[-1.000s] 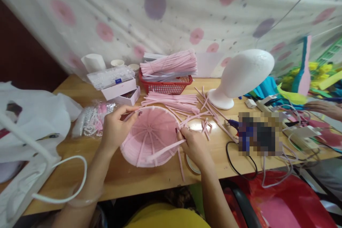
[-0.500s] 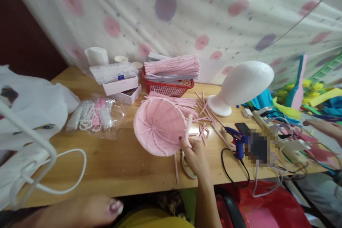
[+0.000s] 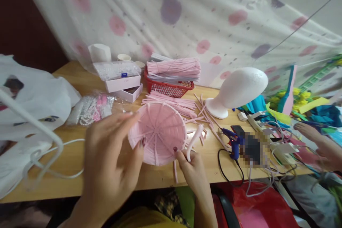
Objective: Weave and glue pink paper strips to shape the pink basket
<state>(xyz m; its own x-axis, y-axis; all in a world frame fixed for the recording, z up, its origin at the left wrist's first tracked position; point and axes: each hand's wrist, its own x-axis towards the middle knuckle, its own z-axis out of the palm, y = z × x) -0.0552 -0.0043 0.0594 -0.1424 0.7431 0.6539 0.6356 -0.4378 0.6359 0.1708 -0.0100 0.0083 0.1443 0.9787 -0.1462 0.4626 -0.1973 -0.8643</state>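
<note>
A pink ribbed bowl-shaped hat point(image 3: 160, 123) is tilted with its hollow inside facing me, its ribs meeting at the centre. At its lower right rim my right hand point(image 3: 192, 165) is closed, thumb on the inside edge. A thick pale-pink fuzzy strip point(image 3: 196, 138) sticks up from the same hand, curving above the fingers. My left hand point(image 3: 112, 156) is in front of the hat's left rim, fingers stretched out and thumb apart. Its thumb tip overlaps the inside of the hat; whether it touches cannot be seen.
Pink stems point(image 3: 171, 103) lie behind the hat, before a red basket point(image 3: 169, 89) of bundled stems. A white foam head point(image 3: 240, 87) and a blue glue gun point(image 3: 233, 142) stand right. Bagged beads point(image 3: 93, 108) lie left. Another person's hand point(image 3: 312, 135) is far right.
My left hand has risen from the lower left to the hat's left rim. The hat has tipped and shifted slightly down, still in my right hand. The view has turned a little.
</note>
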